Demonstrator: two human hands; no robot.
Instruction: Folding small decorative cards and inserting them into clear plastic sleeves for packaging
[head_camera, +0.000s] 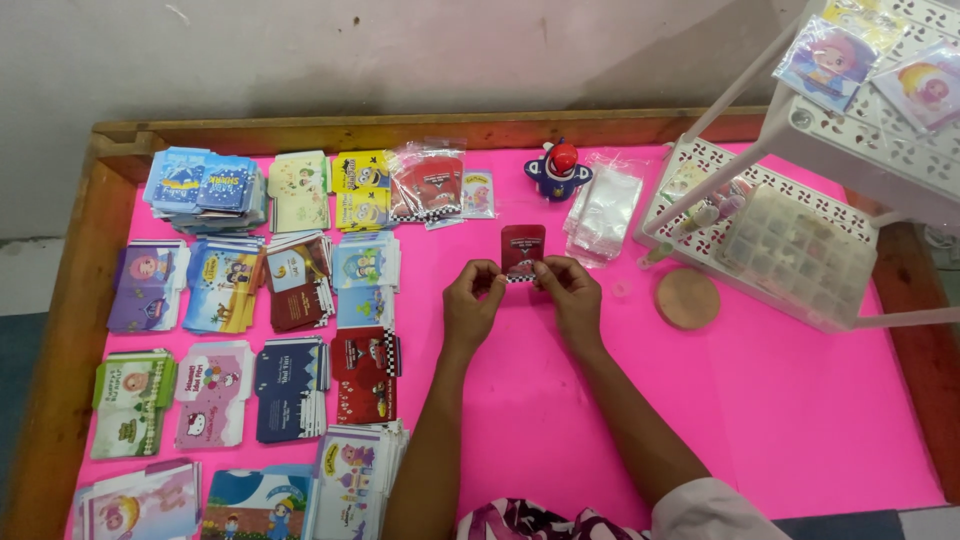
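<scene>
Centrally, small red card upright between both hands — left, right — fingertips pinching its bottom edge

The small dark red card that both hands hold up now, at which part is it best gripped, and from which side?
Probably at its bottom corners, from below. The red card stands upright above the pink table, its lower edge pinched between the left hand and the right hand. It is thin and flat, so a finger-and-thumb pinch on each lower corner seems to suit it and leaves the face visible.
</scene>
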